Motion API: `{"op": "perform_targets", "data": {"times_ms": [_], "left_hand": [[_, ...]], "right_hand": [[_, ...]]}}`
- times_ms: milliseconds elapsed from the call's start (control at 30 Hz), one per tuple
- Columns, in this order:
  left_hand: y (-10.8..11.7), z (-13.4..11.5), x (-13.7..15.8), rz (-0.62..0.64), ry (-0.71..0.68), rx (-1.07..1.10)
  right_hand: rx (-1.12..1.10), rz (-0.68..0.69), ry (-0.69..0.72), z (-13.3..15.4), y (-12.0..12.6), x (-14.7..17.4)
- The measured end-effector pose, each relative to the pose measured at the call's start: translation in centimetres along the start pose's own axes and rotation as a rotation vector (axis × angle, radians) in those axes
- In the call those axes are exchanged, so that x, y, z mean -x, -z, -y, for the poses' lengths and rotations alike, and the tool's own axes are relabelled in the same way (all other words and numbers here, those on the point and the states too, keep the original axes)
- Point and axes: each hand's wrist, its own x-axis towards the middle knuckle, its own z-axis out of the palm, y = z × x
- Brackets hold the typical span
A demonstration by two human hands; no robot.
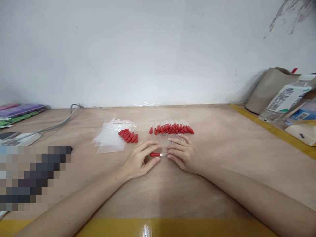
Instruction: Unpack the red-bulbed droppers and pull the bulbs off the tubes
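Observation:
A dropper with a red rubber bulb (155, 154) and a clear tube lies crosswise between my hands. My right hand (185, 154) pinches the tube between thumb and fingers, the tube's far end hidden behind them. Around the bulb, my left hand (142, 159) has its thumb and fingers apart, with a gap visible on both sides of the red rubber. Just beyond my hands lie several loose clear tubes (163, 140), partly covered by my right fingers. Behind them is a row of droppers with red bulbs (172, 128), their tubes pointing to the wall.
Loose red bulbs (128, 135) rest at the edge of clear plastic bags (108, 138) on the left. A grey cable (61, 123) and colourful packs (22, 112) are farther left. At the right stand a plastic bottle (283, 98) and a beige container (264, 89). Yellow tape (118, 227) lines the front edge.

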Motion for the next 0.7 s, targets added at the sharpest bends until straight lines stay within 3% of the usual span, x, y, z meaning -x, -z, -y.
{"op": "perform_targets", "data": {"times_ms": [267, 700], "left_hand": [[-1.3, 0.2, 0.1, -0.072, -0.164, 0.007], [-1.0, -0.2, 0.6, 0.076, -0.094, 0.041]], "right_hand": [[-0.015, 0.024, -0.002, 0.3, -0.1, -0.1], [-0.151, 0.059, 0.091, 0.0, -0.4, 0.7]]}}
